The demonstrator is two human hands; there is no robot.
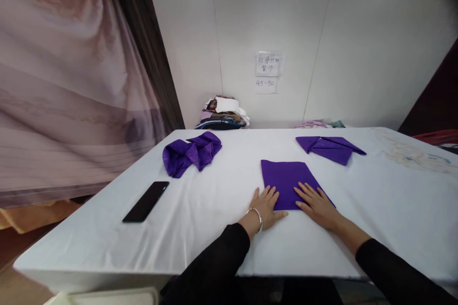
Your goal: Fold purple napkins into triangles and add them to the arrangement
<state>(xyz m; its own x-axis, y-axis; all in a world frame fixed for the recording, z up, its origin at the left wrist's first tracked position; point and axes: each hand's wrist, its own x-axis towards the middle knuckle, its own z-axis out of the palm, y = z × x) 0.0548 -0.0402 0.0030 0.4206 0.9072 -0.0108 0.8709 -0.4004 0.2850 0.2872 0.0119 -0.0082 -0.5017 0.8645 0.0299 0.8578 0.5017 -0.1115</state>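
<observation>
Hands flat on purple cloth

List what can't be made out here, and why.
Head view:
Underside of the flat purple fabric square: hidden against the white cloth-covered table.
Palms of the left hand and right hand: turned down.
Inside of the crumpled purple fabric: hidden by folds.
Base of the pink-and-green fabric heap: behind the table's far edge.
Pale round-cornered object: cut off by bottom edge.

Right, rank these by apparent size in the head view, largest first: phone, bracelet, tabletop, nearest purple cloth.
1. Tabletop
2. Nearest purple cloth
3. Phone
4. Bracelet
</observation>
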